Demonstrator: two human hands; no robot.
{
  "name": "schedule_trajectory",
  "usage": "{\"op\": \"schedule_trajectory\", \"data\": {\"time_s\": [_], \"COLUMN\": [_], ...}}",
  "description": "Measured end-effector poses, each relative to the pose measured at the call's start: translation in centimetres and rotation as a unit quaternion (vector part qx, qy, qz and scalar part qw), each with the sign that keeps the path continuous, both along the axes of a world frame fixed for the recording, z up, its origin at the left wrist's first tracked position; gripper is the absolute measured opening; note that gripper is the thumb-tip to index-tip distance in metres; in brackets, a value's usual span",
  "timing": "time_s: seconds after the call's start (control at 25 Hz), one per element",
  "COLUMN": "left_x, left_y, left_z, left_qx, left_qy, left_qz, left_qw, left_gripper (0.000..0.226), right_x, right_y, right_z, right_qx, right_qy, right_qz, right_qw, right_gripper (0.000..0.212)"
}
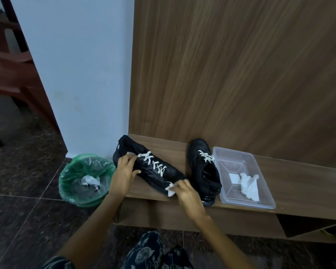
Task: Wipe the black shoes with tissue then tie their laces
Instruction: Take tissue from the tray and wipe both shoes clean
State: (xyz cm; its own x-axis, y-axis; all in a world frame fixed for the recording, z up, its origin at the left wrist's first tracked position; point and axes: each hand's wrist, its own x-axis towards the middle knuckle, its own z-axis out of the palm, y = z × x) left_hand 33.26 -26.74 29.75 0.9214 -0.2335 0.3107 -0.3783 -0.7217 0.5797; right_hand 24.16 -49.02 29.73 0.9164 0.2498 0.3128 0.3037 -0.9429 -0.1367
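On a wooden ledge [291, 183] against a wood-panelled wall [231, 74], one black shoe [144, 167] is gripped by the left hand [123, 175]; a tissue [170, 189] is seemingly pinched against its toe by the right hand [186, 195].

A home, by the look of it: a low brown wood-grain bench [291, 177] against a matching panelled wall [231, 74], dark speckled stone floor tiles [23, 220], a small bin lined with green plastic [70, 179], and reddish wooden furniture [10, 74] beyond a pale wall.
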Motion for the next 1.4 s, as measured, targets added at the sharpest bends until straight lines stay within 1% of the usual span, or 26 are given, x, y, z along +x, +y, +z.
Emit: {"op": "schedule_trajectory", "data": {"time_s": [0.04, 0.08, 0.12, 0.16, 0.2, 0.24, 0.32, 0.4, 0.48, 0.56, 0.68, 0.72, 0.8, 0.84, 0.88, 0.96, 1.0, 1.04, 1.08, 1.16, 1.2, 1.24, 1.28, 1.32, 1.4], "left_x": [0.2, 0.4, 0.6, 0.7, 1.0, 1.2, 1.4, 1.0, 0.5, 0.1, -0.2, -0.3, -1.0, -1.2, -1.4, -1.0, -0.5, 0.2, 1.1, 2.6, 3.2, 3.6, 3.9, 4.0, 3.9], "left_y": [0.2, 0.4, 0.6, 0.7, 0.8, 0.9, 0.7, -0.4, -1.7, -2.6, -3.4, -3.7, -4.5, -4.9, -5.1, -5.1, -4.8, -4.5, -4.2, -3.7, -3.7, -3.7, -3.7, -3.6, -3.5], "left_z": [-0.1, -0.1, -0.2, -0.2, -0.2, -0.1, 0.5, 1.1, 1.3, 1.5, 2.1, 2.2, 2.1, 2.0, 1.8, 1.7, 1.8, 1.8, 1.9, 2.0, 2.1, 2.2, 2.1, 2.0, 1.8], "left_qx": [-0.008, -0.012, -0.014, -0.012, -0.009, -0.005, -0.009, -0.028, -0.026, 0.000, 0.022, 0.015, -0.005, -0.009, -0.012, -0.025, -0.023, -0.012, 0.005, 0.035, 0.044, 0.046, 0.043, 0.040, 0.040], "left_qy": [-0.004, -0.006, -0.004, -0.004, -0.003, 0.006, 0.044, 0.090, 0.110, 0.117, 0.125, 0.129, 0.139, 0.140, 0.142, 0.147, 0.150, 0.153, 0.156, 0.164, 0.166, 0.166, 0.168, 0.170, 0.160], "left_qz": [-0.006, -0.012, -0.020, -0.028, -0.037, -0.041, -0.033, -0.021, -0.009, 0.008, 0.039, 0.050, 0.072, 0.080, 0.083, 0.071, 0.058, 0.042, 0.024, -0.012, -0.028, -0.040, -0.049, -0.054, -0.057], "left_qw": [1.000, 1.000, 1.000, 1.000, 0.999, 0.999, 0.998, 0.995, 0.993, 0.993, 0.991, 0.990, 0.988, 0.987, 0.986, 0.986, 0.987, 0.987, 0.988, 0.986, 0.985, 0.984, 0.984, 0.983, 0.985], "left_gripper": [0.049, 0.049, 0.049, 0.049, 0.049, 0.050, 0.062, 0.076, 0.083, 0.089, 0.091, 0.090, 0.087, 0.085, 0.083, 0.084, 0.085, 0.087, 0.088, 0.090, 0.090, 0.091, 0.092, 0.092, 0.091], "right_x": [0.2, 0.9, 1.9, 2.8, 3.5, 3.8, 3.0, 0.7, 0.4, 2.3, 5.6, 5.8, 4.2, 3.1, 2.2, 2.2, 3.2, 4.6, 6.3, 9.3, 10.2, 10.7, 10.5, 9.7, 7.4], "right_y": [0.3, 0.6, 1.0, 1.3, 1.6, 1.9, 2.5, 3.1, 2.9, 3.0, 3.5, 3.7, 3.3, 3.0, 2.4, 1.3, 1.1, 1.3, 1.5, 2.7, 3.5, 4.3, 5.0, 5.5, 5.1], "right_z": [0.3, 0.5, 1.0, 1.5, 1.9, 2.0, 1.9, 1.9, 2.4, 3.2, 3.7, 3.4, 2.8, 2.8, 3.1, 4.5, 5.1, 5.7, 6.1, 6.4, 6.2, 5.7, 5.0, 4.4, 3.0], "right_qx": [0.074, 0.132, 0.168, 0.190, 0.188, 0.157, 0.080, 0.039, 0.040, 0.054, 0.139, 0.140, 0.073, 0.041, 0.033, 0.068, 0.096, 0.132, 0.174, 0.265, 0.289, 0.287, 0.264, 0.230, 0.160], "right_qy": [0.004, 0.012, 0.023, 0.037, 0.057, 0.073, 0.098, 0.103, 0.089, 0.085, 0.099, 0.109, 0.125, 0.138, 0.158, 0.228, 0.252, 0.237, 0.193, 0.110, 0.094, 0.095, 0.103, 0.103, 0.069], "right_qz": [-0.066, -0.131, -0.191, -0.243, -0.274, -0.286, -0.259, -0.189, -0.131, -0.109, -0.149, -0.151, -0.111, -0.082, -0.055, -0.039, -0.053, -0.080, -0.116, -0.183, -0.196, -0.193, -0.179, -0.159, -0.100], "right_qw": [0.995, 0.982, 0.967, 0.950, 0.942, 0.942, 0.957, 0.976, 0.986, 0.989, 0.974, 0.972, 0.983, 0.986, 0.985, 0.970, 0.961, 0.959, 0.959, 0.940, 0.932, 0.933, 0.942, 0.954, 0.980], "right_gripper": [0.034, 0.034, 0.033, 0.032, 0.032, 0.034, 0.038, 0.040, 0.040, 0.037, 0.035, 0.034, 0.030, 0.028, 0.028, 0.027, 0.027, 0.027, 0.028, 0.029, 0.029, 0.029, 0.029, 0.029, 0.031]}}
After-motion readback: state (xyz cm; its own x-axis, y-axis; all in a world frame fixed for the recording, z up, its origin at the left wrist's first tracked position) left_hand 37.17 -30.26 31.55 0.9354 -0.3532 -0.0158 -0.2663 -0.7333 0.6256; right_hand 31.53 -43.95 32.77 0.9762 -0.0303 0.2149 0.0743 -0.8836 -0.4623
